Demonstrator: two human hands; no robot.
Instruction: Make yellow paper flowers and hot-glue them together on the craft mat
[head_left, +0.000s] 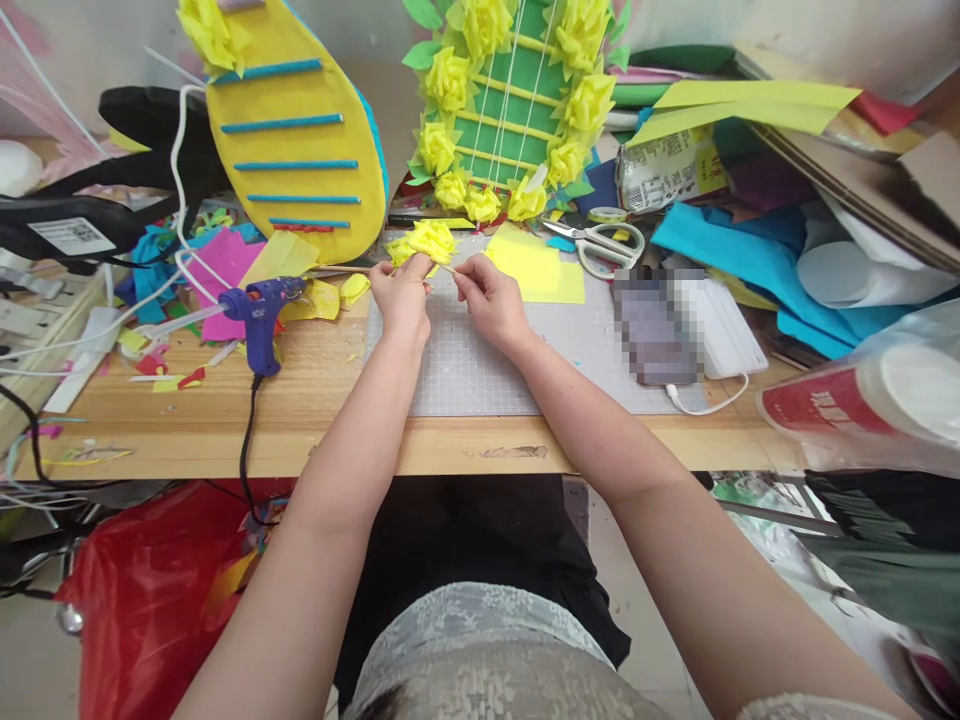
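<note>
Over the grey cutting mat [465,380], my left hand [405,298] is closed in a pinch at the lower edge of a ruffled yellow paper flower [424,240]. My right hand [491,300], just beside it, pinches a thin stick [445,267] that runs toward the flower; its fingertips partly hide the end. Whether the stick touches the petals I cannot tell. Yellow paper sheets [536,265] lie on the mat behind my right hand. A purple glue gun [259,325] stands on the wooden table, left of my left hand.
Scissors [600,245], a blurred phone [652,330] and a white power bank [724,325] lie to the right, near a bagged cup [832,400]. Behind stand a yellow panel with blue bars [292,150] and a green flower-edged panel [510,110]. Paper scraps [229,275] litter the left.
</note>
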